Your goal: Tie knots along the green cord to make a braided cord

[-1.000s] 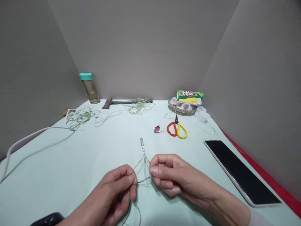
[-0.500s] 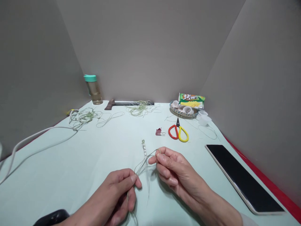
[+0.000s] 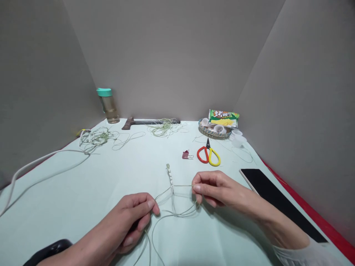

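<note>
A thin knotted cord with small pale beads [image 3: 169, 178] lies upright in view on the pale green cloth [image 3: 69, 207], with several loose strands fanning out below it. My left hand [image 3: 130, 221] is shut at the lower middle, pinching strands that trail down past the bottom edge. My right hand [image 3: 216, 188] pinches one strand [image 3: 182, 185] between thumb and fingertips, pulled out sideways from the knotted part. Another strand loops [image 3: 177, 214] under my right fingers. The grip points are partly hidden by my fingers.
Red-and-yellow scissors [image 3: 208, 156] and a small binder clip [image 3: 186, 155] lie ahead. A black tablet [image 3: 273, 192] sits at right. Tangled green thread [image 3: 97, 138], a bottle [image 3: 107, 106], a basket [image 3: 213, 131] and a white cable [image 3: 47, 170] stand farther off.
My right hand has moved to the right, drawing its strand out wider from the knotted cord. My left hand has shifted slightly left, and the loose strands spread farther apart.
</note>
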Demonstrator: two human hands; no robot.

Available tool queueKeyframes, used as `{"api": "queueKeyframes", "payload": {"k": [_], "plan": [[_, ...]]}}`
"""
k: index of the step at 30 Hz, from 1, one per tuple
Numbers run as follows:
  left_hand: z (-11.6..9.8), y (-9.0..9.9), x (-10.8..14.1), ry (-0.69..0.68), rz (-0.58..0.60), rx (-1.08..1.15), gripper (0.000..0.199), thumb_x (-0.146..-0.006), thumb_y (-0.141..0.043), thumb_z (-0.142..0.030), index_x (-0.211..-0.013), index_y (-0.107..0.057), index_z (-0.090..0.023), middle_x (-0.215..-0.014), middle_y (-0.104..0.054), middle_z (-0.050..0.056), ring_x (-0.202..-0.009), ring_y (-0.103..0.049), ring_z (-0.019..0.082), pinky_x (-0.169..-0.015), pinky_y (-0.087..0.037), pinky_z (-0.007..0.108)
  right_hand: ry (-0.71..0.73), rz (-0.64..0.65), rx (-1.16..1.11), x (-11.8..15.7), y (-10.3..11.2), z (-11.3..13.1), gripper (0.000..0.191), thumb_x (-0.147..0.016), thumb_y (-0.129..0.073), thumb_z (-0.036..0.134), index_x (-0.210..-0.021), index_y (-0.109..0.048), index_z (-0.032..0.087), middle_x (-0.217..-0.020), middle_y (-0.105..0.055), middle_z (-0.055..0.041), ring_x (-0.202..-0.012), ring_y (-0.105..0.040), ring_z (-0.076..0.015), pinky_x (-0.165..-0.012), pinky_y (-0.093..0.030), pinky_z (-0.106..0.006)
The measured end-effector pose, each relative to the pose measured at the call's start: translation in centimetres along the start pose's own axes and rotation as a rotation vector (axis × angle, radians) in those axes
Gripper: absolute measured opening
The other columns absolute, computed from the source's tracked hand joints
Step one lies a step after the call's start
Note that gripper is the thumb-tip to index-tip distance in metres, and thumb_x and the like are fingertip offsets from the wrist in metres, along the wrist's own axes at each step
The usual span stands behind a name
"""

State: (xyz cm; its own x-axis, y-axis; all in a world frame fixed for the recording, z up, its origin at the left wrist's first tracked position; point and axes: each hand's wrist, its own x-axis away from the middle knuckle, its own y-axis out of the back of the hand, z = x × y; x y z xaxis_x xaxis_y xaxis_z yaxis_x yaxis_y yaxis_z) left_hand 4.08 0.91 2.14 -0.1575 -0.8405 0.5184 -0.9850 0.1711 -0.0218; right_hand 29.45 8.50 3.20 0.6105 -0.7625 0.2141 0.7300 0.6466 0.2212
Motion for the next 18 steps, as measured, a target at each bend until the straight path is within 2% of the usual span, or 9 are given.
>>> {"api": "queueKeyframes", "payload": {"k": [2,5,9,13,16,18], "plan": [[0.1,0.4,-0.2,-0.005,-0.008,-0.006,0.042,-0.075,-0.070,-0.058,-0.087,-0.065,-0.018,-0.055,-0.038,-0.012,-0.041,-0.014,0.004,-0.042,-0.006,0.025,0.042,-0.065,0.159,0.1,0.4,-0.2,0.025,-0.095,-0.065,0.038,-0.077,-0.062,0.021,-0.073,-0.062,-0.0013,-0.062,-0.045,-0.0144,-0.058,-0.030,-0.030],[0.3,1.2,-0.6,-0.036,-0.023,-0.022,0.041,-0.078,-0.070,-0.057,-0.086,-0.066,-0.017,-0.054,-0.039,-0.011,-0.042,-0.016,0.004,-0.042,-0.007,0.024,0.097,-0.160,0.347,0.2,0.2,-0.4,0.021,-0.095,-0.062,0.026,-0.074,-0.060,0.023,-0.076,-0.060,-0.0013,-0.070,-0.047,-0.0187,-0.065,-0.030,-0.033],[0.2,1.9,-0.8,-0.064,-0.035,-0.046,0.034,-0.083,-0.070,-0.051,-0.082,-0.066,-0.016,-0.052,-0.036,-0.012,-0.043,-0.014,0.004,-0.043,-0.006,0.023,0.120,-0.220,0.440,0.5,-0.3,-0.4,0.022,-0.093,-0.061,0.021,-0.072,-0.056,0.023,-0.078,-0.056,-0.0023,-0.074,-0.044,-0.0211,-0.071,-0.029,-0.035],[0.0,1.9,-0.8,-0.063,-0.030,-0.058,0.032,-0.083,-0.071,-0.048,-0.081,-0.066,-0.017,-0.052,-0.035,-0.012,-0.043,-0.012,0.004,-0.043,-0.004,0.023,0.047,-0.121,0.321,0.6,-0.4,0.1,0.022,-0.092,-0.062,0.024,-0.071,-0.058,0.022,-0.072,-0.056,-0.0009,-0.071,-0.044,-0.0188,-0.066,-0.029,-0.034],[0.2,1.7,-0.8,-0.064,-0.022,-0.054,0.036,-0.081,-0.071,-0.052,-0.081,-0.067,-0.016,-0.051,-0.036,-0.011,-0.042,-0.012,0.004,-0.043,-0.005,0.024,-0.037,0.014,0.104,0.5,-0.7,0.5,0.021,-0.088,-0.068,0.036,-0.076,-0.064,0.019,-0.067,-0.053,0.0021,-0.062,-0.039,-0.0135,-0.057,-0.027,-0.030],[0.3,1.4,-0.8,-0.064,-0.020,-0.043,0.038,-0.082,-0.070,-0.053,-0.084,-0.068,-0.016,-0.054,-0.043,-0.010,-0.042,-0.015,0.004,-0.043,-0.006,0.024,-0.088,0.089,-0.067,0.4,-1.2,0.6,0.027,-0.084,-0.073,0.043,-0.080,-0.065,0.018,-0.066,-0.053,0.0036,-0.056,-0.034,-0.0102,-0.051,-0.024,-0.027]]}}
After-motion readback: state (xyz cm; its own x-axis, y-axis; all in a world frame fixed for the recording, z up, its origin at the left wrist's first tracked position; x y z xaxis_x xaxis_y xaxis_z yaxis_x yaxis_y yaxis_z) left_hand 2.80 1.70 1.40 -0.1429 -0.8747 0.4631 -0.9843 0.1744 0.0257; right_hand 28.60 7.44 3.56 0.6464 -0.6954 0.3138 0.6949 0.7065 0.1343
